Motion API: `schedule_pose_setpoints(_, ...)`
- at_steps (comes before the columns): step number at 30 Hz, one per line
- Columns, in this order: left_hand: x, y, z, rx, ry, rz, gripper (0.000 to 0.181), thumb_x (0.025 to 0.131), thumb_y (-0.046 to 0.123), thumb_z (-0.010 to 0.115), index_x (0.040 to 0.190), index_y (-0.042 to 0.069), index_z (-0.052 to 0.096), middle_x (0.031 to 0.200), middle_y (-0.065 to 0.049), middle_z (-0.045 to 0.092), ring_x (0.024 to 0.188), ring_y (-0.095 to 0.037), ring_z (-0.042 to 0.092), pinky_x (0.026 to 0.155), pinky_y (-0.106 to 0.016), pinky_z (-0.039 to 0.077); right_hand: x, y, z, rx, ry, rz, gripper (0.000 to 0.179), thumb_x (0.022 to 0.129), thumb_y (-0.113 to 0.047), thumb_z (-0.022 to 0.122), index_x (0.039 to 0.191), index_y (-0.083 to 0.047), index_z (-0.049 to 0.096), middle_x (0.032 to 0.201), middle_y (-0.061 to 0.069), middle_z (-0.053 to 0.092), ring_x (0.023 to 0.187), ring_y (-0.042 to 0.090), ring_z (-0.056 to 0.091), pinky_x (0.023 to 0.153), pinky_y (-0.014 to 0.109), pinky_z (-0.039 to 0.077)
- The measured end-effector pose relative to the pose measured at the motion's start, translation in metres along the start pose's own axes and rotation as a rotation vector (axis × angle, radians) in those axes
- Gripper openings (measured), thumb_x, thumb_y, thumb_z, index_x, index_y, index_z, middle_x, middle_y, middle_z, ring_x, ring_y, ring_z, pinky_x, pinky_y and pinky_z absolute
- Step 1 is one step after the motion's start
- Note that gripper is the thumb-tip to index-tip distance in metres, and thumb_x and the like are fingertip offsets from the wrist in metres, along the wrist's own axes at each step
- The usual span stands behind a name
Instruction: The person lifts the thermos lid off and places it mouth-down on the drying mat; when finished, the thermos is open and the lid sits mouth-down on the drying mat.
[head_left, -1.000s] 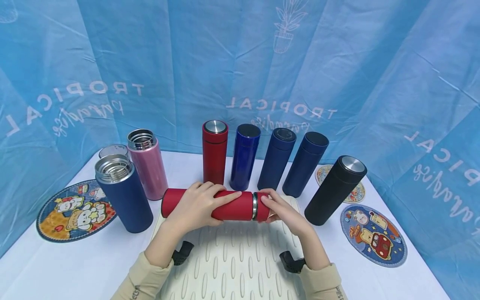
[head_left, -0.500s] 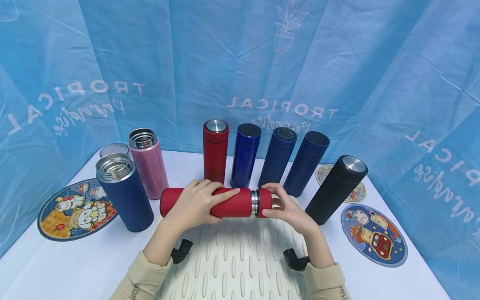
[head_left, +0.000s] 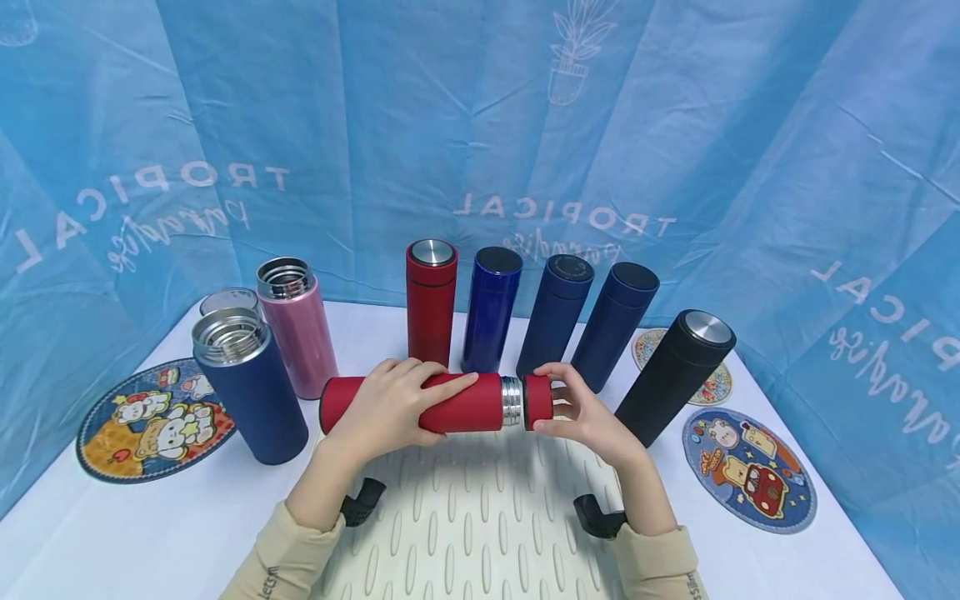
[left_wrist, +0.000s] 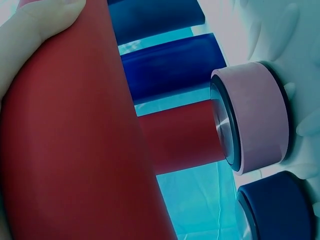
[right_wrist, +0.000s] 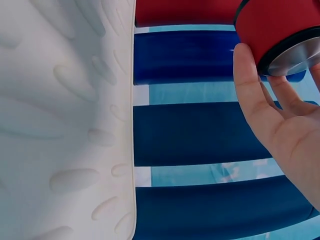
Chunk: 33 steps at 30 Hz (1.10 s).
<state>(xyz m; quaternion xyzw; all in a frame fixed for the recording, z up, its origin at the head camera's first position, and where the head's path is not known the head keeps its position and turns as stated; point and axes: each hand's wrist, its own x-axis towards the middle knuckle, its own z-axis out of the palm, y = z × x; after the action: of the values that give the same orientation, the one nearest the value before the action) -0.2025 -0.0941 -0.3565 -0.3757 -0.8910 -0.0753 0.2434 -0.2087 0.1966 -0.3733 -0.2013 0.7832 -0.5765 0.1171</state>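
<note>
A red thermos flask (head_left: 480, 404) lies level above the ridged cream mat, its threaded steel neck (head_left: 512, 402) bare and pointing right. My left hand (head_left: 390, 408) grips the middle of its body from above. With thumb and fingers, my right hand (head_left: 592, 425) holds the red lid (head_left: 538, 402) just right of the neck, a thin stretch of steel showing between lid and body. In the right wrist view the lid's (right_wrist: 280, 30) silver top faces the palm. The left wrist view shows a pink lid (left_wrist: 262, 117) and a navy lid (left_wrist: 277, 207) on the mat.
A lidless navy flask (head_left: 255, 400) and a lidless pink flask (head_left: 300, 333) stand at left. Behind stand a closed red flask (head_left: 431, 308) and several blue ones; a black flask (head_left: 667, 383) stands right. Round cartoon mats (head_left: 750, 471) lie on the white table beside the cream mat (head_left: 450, 533).
The red lid has moved right, away from the flask, baring more of the steel neck. My right hand has shifted its hold and moved right with it; my left hand stays nearly still.
</note>
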Motion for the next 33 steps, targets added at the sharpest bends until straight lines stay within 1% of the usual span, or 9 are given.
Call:
schedule_pose_setpoints(4, -0.001, -0.001, -0.001, 0.019, 0.029, -0.009, 0.082, 0.058, 0.042, 0.085, 0.132, 0.029, 0.052, 0.108, -0.005, 0.062, 0.094, -0.025, 0.060, 0.079, -0.044, 0.050, 0.000, 0.000, 0.000, -0.010, 0.006, 0.012, 0.063, 0.079, -0.017, 0.069, 0.131, -0.014, 0.033, 0.134, 0.015, 0.032, 0.111, 0.036, 0.044, 0.082, 0.038, 0.051)
schedule_pose_setpoints(9, -0.002, -0.003, -0.003, 0.025, 0.125, -0.029, 0.082, 0.058, 0.040, 0.084, 0.131, 0.021, 0.053, 0.108, -0.007, 0.061, 0.091, -0.025, 0.061, 0.076, -0.042, 0.052, 0.000, 0.000, 0.001, -0.023, 0.006, 0.014, 0.062, 0.079, -0.017, 0.069, 0.130, -0.014, 0.035, 0.133, 0.015, 0.032, 0.111, 0.035, 0.045, 0.082, 0.037, 0.050)
schedule_pose_setpoints(17, 0.001, -0.010, -0.014, -0.090, 0.266, -0.168, 0.092, 0.054, 0.031, 0.088, 0.135, 0.016, 0.048, 0.112, -0.011, 0.060, 0.096, -0.029, 0.059, 0.076, -0.047, 0.052, 0.002, 0.002, 0.001, -0.039, 0.002, 0.001, 0.061, 0.079, -0.015, 0.070, 0.129, -0.013, 0.036, 0.132, 0.015, 0.035, 0.110, 0.034, 0.045, 0.082, 0.036, 0.050)
schedule_pose_setpoints(20, 0.004, -0.013, -0.019, -0.142, 0.311, -0.248, 0.097, 0.055, 0.028, 0.089, 0.138, 0.012, 0.042, 0.114, -0.014, 0.059, 0.098, -0.031, 0.058, 0.077, -0.048, 0.052, 0.002, 0.002, 0.001, -0.041, -0.002, 0.004, 0.061, 0.079, -0.014, 0.070, 0.129, -0.013, 0.036, 0.132, 0.014, 0.035, 0.110, 0.034, 0.045, 0.082, 0.036, 0.049)
schedule_pose_setpoints(22, 0.006, -0.015, -0.022, -0.202, 0.338, -0.313, 0.098, 0.056, 0.023, 0.089, 0.140, 0.011, 0.040, 0.116, -0.015, 0.058, 0.100, -0.032, 0.057, 0.078, -0.048, 0.052, 0.002, 0.002, 0.001, -0.044, -0.004, 0.005, 0.061, 0.079, -0.014, 0.070, 0.129, -0.013, 0.036, 0.132, 0.014, 0.035, 0.110, 0.034, 0.045, 0.082, 0.036, 0.049)
schedule_pose_setpoints(26, 0.009, -0.019, -0.025, -0.383, 0.397, -0.464, 0.090, 0.060, 0.012, 0.085, 0.138, 0.012, 0.041, 0.122, -0.015, 0.053, 0.109, -0.032, 0.052, 0.083, -0.051, 0.049, 0.002, 0.003, 0.001, -0.047, -0.006, 0.005, 0.060, 0.079, -0.014, 0.069, 0.129, -0.013, 0.036, 0.132, 0.014, 0.035, 0.110, 0.033, 0.045, 0.082, 0.036, 0.049)
schedule_pose_setpoints(29, 0.010, -0.024, -0.026, -0.527, 0.432, -0.591, 0.083, 0.064, 0.010, 0.082, 0.136, 0.011, 0.041, 0.126, -0.013, 0.051, 0.115, -0.029, 0.048, 0.088, -0.053, 0.046, 0.002, 0.003, 0.001, -0.047, -0.005, 0.003, 0.060, 0.079, -0.013, 0.069, 0.129, -0.013, 0.036, 0.132, 0.013, 0.035, 0.110, 0.033, 0.045, 0.082, 0.036, 0.049)
schedule_pose_setpoints(31, 0.010, -0.028, -0.024, -0.591, 0.447, -0.666, 0.080, 0.066, 0.010, 0.081, 0.135, 0.010, 0.040, 0.128, -0.012, 0.050, 0.118, -0.028, 0.045, 0.091, -0.054, 0.043, 0.002, 0.004, 0.001, -0.050, -0.004, 0.002, 0.060, 0.079, -0.013, 0.070, 0.129, -0.013, 0.036, 0.132, 0.013, 0.036, 0.110, 0.033, 0.045, 0.082, 0.036, 0.049)
schedule_pose_setpoints(33, 0.010, -0.032, -0.022, -0.629, 0.458, -0.717, 0.081, 0.067, 0.011, 0.080, 0.136, 0.011, 0.038, 0.130, -0.011, 0.049, 0.120, -0.028, 0.044, 0.093, -0.055, 0.042, 0.002, 0.004, 0.002, -0.052, -0.005, 0.004, 0.060, 0.079, -0.013, 0.070, 0.129, -0.014, 0.037, 0.131, 0.013, 0.036, 0.109, 0.033, 0.046, 0.082, 0.036, 0.049)
